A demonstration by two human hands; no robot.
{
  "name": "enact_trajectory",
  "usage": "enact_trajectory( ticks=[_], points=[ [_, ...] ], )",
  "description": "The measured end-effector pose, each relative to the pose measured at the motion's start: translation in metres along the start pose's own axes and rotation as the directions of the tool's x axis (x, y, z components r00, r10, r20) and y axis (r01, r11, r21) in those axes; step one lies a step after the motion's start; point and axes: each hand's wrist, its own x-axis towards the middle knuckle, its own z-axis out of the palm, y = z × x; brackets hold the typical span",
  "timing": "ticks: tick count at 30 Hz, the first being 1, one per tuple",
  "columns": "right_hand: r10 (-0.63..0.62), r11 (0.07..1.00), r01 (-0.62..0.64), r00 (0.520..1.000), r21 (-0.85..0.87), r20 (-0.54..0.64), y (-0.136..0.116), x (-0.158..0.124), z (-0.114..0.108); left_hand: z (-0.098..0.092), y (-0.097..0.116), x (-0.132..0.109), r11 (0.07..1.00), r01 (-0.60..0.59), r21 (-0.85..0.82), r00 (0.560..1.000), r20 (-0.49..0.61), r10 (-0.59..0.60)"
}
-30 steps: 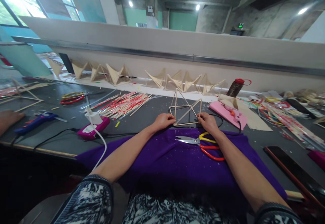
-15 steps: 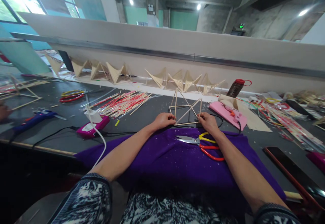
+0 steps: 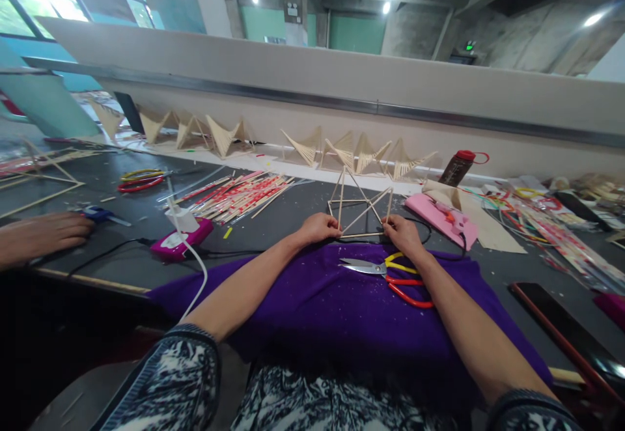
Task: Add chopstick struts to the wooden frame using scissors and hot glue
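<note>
A small frame of thin wooden sticks stands on the dark table just beyond a purple cloth. My left hand pinches the frame's near left corner. My right hand pinches its near right corner. Both hands rest at the cloth's far edge. Scissors with red and yellow handles lie on the cloth, right below my right hand.
A pink glue gun lies right of the frame, a magenta device with a white cable to the left. Loose sticks are spread behind. Finished stick models line the wall. Another person's hand covers a blue glue gun at far left. A bottle stands back right.
My hands have stayed on the frame. The other person's hand at far left has drawn back and then come forward again, over the blue glue gun.
</note>
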Motion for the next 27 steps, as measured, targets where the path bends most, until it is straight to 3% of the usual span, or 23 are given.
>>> enact_trajectory(
  ticks=[9, 13, 18, 27],
  points=[
    [0.015, 1.0, -0.015, 1.0, 0.007, 0.01, -0.001, -0.001, -0.003, -0.005, 0.004, -0.01, 1.0, -0.005, -0.029, 0.998, -0.062, 0.003],
    [0.02, 1.0, -0.02, 1.0, -0.006, 0.008, 0.0, 0.0, -0.003, -0.007, 0.008, -0.016, 0.996, -0.077, 0.038, 0.99, -0.116, 0.081],
    [0.011, 1.0, -0.01, 1.0, -0.028, 0.018, 0.001, 0.001, -0.004, -0.005, 0.014, -0.019, 0.974, -0.176, 0.142, 0.98, -0.07, 0.187],
    [-0.008, 0.999, 0.01, 0.999, -0.048, 0.031, 0.002, 0.001, -0.003, -0.002, 0.014, -0.017, 0.954, -0.169, 0.247, 0.982, -0.037, 0.184]
  ],
)
